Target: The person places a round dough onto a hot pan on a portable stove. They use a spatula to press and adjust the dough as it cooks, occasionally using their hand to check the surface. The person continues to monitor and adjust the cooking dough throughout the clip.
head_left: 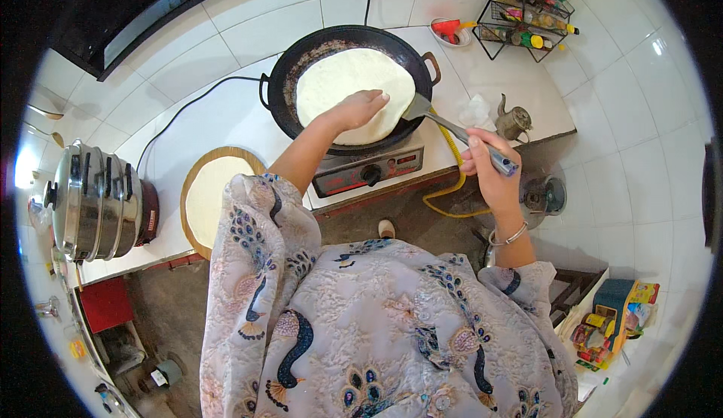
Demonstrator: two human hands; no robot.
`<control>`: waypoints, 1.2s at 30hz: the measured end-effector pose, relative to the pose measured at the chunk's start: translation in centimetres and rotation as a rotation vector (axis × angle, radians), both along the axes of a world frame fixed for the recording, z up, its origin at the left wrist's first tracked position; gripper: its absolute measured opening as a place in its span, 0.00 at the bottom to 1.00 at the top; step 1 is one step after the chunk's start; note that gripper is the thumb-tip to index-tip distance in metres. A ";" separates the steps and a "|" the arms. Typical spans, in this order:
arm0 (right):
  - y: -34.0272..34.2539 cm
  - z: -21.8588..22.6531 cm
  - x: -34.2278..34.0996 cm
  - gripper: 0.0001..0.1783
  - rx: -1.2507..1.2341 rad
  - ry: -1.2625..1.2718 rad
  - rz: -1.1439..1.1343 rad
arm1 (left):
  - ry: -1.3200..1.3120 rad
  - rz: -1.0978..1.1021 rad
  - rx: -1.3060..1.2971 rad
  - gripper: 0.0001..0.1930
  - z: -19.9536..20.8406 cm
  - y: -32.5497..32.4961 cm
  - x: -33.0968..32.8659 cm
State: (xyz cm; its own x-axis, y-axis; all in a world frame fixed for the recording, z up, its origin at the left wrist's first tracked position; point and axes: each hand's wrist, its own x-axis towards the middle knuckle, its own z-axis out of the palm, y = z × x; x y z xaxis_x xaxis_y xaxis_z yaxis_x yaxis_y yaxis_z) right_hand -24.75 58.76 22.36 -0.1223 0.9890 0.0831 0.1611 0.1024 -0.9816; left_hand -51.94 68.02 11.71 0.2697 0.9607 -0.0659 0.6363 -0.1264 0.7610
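A large round of pale dough [343, 79] lies in a black wok [282, 105] with brown side handles. My left hand [365, 108] reaches over it from the near side, fingers stretched out and resting on the dough's right part; it grasps nothing that I can see. My right hand [489, 166] is closed around the grey handle of a spatula [452, 126]. The spatula's dark blade meets the right edge of the dough, at the wok's rim. A second dough round [215, 196] sits on a round wooden board [190, 222] to the left.
Under the wok stands an electric cooker [369, 173] with a knob. A stacked steamer [94, 199] occupies the far left. Right of the wok are a metal pot [514, 122], a yellow hose [452, 212], a bowl [463, 38] and a bottle rack [527, 19].
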 end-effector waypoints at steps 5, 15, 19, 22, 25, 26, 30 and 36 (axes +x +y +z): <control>1.7 -1.4 0.0 0.15 0.084 0.017 0.023 | 0.017 0.055 0.136 0.33 -0.7 0.0 3.2; 6.3 -2.5 -2.2 0.15 0.169 0.021 0.232 | -0.395 0.331 -0.057 0.34 -1.0 1.0 3.6; 9.5 -1.6 -4.2 0.13 0.307 -0.024 0.354 | -0.489 0.460 0.003 0.33 -0.8 1.9 1.7; 10.3 0.3 -3.4 0.12 0.589 -0.214 0.373 | -0.423 0.446 -0.055 0.31 1.2 0.1 -1.0; 9.2 2.9 -1.0 0.12 0.538 -0.268 0.333 | -0.289 0.472 -0.022 0.28 1.0 -1.5 -4.9; 8.8 3.3 -0.1 0.12 0.466 -0.272 0.320 | -0.232 0.464 -0.011 0.27 0.2 -2.0 -6.3; 7.7 4.4 1.9 0.13 0.227 -0.212 0.249 | 0.023 0.401 -0.081 0.24 -1.1 -3.9 -10.7; 6.0 6.2 1.4 0.15 0.120 -0.320 0.234 | -0.015 0.356 -0.117 0.23 -0.3 -3.9 -10.0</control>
State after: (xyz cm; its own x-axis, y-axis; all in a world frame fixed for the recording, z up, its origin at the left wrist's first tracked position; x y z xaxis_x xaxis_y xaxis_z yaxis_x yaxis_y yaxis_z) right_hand -23.31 64.74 28.52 -0.3814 0.9170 0.1171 0.4147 0.2829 -0.8648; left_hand -61.99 64.13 11.43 -0.0784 0.9806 -0.1795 0.6132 0.1894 0.7669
